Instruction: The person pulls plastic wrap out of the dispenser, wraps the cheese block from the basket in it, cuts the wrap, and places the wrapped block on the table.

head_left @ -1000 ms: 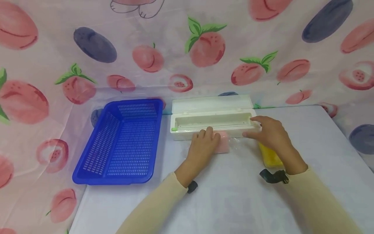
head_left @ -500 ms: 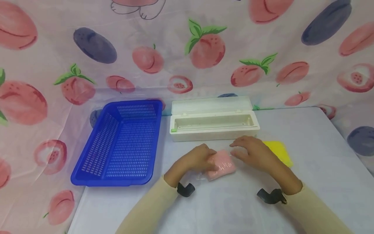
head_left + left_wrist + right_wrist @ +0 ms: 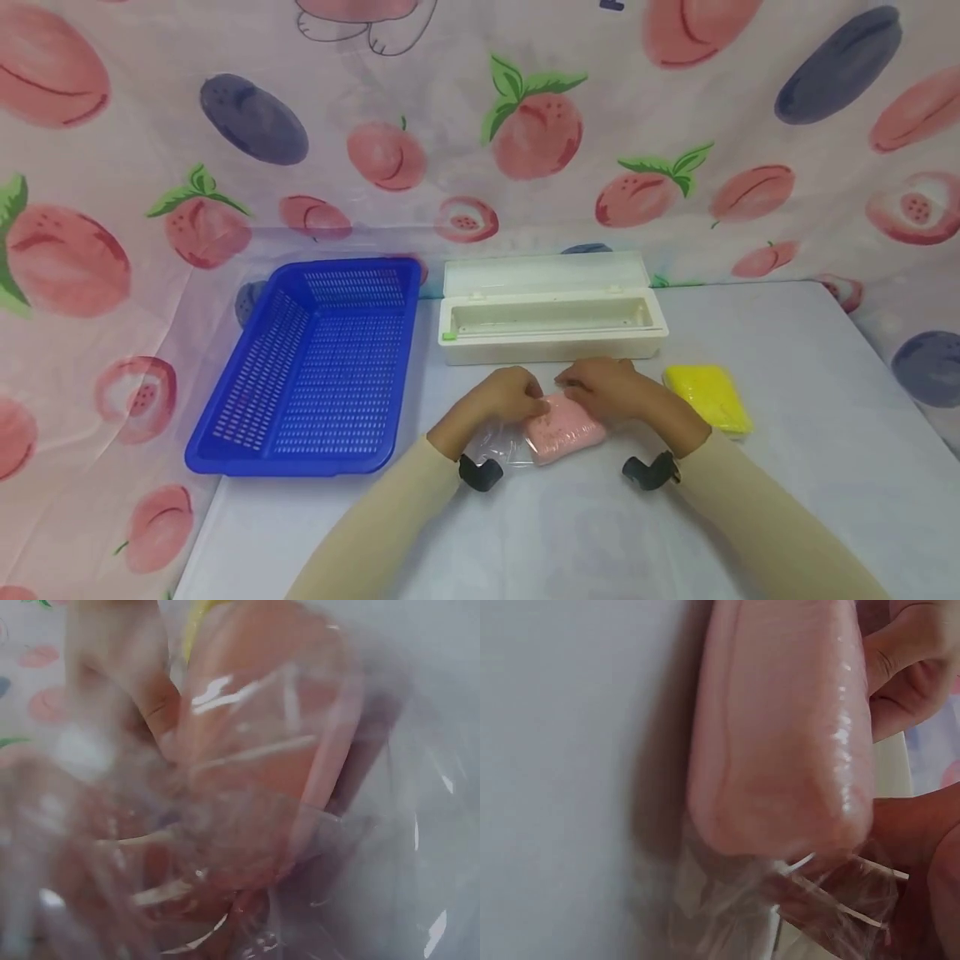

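Observation:
A pink block in clear plastic wrap (image 3: 566, 429) is tilted up between both hands, in front of the white box. My left hand (image 3: 510, 396) grips its left side, thumb on the pink face, while loose clear film (image 3: 504, 442) hangs below that hand. At the block's upper right edge, my right hand (image 3: 607, 387) pinches with thumb and curled fingers. In the left wrist view, shiny film covers much of the pink block (image 3: 262, 742) and blurs the left hand. The right wrist view has the block's smooth end (image 3: 780, 750) close up, with crinkled film (image 3: 840, 900) over the right fingers.
Behind the hands stands a long white box (image 3: 555, 346), its clear lid (image 3: 547, 275) raised. A yellow wrapped block (image 3: 708, 398) lies to the right. On the left is a blue perforated basket (image 3: 405, 367). A fruit-print cloth (image 3: 450, 108) hangs at the back.
The pink block has come from the white box's front toward me, turned and lifted by the left hand. My right hand has left the box's right end and moved left onto the block.

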A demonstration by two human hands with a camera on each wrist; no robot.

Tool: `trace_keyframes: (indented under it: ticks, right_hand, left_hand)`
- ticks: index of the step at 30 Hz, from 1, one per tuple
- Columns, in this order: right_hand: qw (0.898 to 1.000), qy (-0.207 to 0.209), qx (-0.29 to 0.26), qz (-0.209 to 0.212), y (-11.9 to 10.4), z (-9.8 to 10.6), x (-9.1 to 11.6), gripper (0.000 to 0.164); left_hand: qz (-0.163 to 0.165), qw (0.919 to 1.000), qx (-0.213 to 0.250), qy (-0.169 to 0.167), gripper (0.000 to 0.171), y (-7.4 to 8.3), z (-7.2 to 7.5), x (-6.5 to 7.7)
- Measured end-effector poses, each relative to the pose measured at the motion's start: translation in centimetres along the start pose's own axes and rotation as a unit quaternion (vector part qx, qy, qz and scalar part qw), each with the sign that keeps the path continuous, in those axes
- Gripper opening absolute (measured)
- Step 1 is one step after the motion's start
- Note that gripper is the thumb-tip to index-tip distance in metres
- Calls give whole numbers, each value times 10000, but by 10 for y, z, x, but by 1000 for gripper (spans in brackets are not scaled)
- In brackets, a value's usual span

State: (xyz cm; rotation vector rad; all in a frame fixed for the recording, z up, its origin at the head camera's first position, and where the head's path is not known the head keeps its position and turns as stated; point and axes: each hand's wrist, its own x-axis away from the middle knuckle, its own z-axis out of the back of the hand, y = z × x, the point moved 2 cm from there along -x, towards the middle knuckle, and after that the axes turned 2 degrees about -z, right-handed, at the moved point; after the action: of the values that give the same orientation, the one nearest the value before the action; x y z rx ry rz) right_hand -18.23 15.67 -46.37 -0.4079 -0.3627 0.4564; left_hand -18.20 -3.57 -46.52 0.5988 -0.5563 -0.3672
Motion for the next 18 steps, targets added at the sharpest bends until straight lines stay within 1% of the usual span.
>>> trace_keyframes:
  ticks: [2, 5, 7, 9, 12, 14, 15, 17, 18]
  right_hand:
    - [9999, -111, -32, -8, 1, 0, -3, 23]
    - [9999, -93, -59, 78, 2, -1, -6, 17]
    - [9998, 78, 22, 157, 2, -2, -6, 15]
    - [9986, 445, 208, 205, 1, -2, -4, 15]
    - [9920, 1151, 474, 217, -5, 1, 6, 15]
    - [9849, 1615, 606, 151, -9, 2, 18, 17]
    - [9823, 1778, 587, 86, -12, 2, 25, 19]
    - [9793, 1957, 493, -187, -18, -1, 42, 23]
    - [9804, 1909, 279, -408, -21, -3, 50, 27]
  left_hand:
    - [-21, 10000, 76, -49, 23, -1, 0, -1]
    - [-75, 9998, 139, -96, 17, -2, -1, -1]
    - [-75, 9998, 165, -84, 16, -3, -3, 0]
    - [-40, 9998, 206, -9, 17, -3, -7, 3]
    - [52, 9994, 272, 212, 24, -3, -14, 15]
    - [143, 9985, 389, 369, 29, -4, -22, 28]
    - [189, 9976, 510, 427, 30, -4, -26, 34]
    - [310, 9942, 897, 512, 32, -6, -36, 47]
    - [374, 9910, 1176, 526, 32, -7, -41, 53]
